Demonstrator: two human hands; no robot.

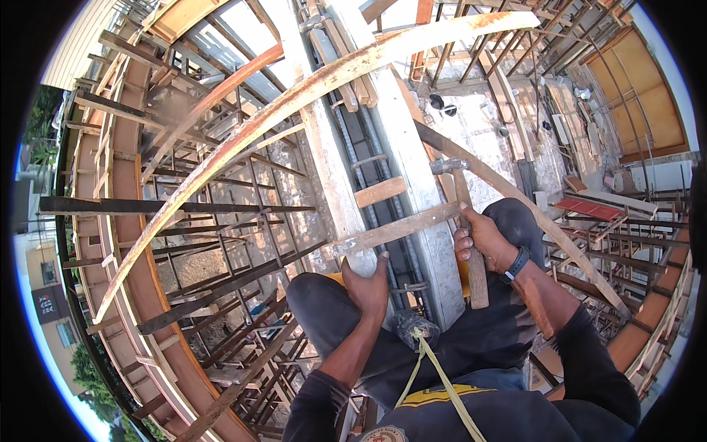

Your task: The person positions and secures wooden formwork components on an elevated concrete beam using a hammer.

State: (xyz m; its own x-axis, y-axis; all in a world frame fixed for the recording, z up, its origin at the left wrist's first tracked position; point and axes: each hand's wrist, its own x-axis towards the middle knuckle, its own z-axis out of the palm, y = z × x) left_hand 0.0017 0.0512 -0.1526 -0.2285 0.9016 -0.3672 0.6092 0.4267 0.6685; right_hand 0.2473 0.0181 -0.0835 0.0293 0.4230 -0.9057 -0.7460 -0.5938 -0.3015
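My right hand [482,239] is closed around a hammer [478,283], its metal head up and its wooden handle hanging down past my palm. A wooden strip [398,228] lies slantwise across a long trough of formwork; its right end meets my right fingers. My left hand [366,286] straddles the top of the left formwork board [361,262], thumb on the inner side, the other fingers partly hidden. Beyond the strip, a short wood block [380,192] bridges the trough. Steel reinforcing bars [350,144] run along inside it.
My knees flank the formwork. A clear plastic bag [414,329] with yellow cord hangs before me. A long curved-looking timber [294,103] crosses ahead; another plank [541,214] slants down at right. Props and scaffold timbers [221,269] stand below at left, above a lower floor [471,140].
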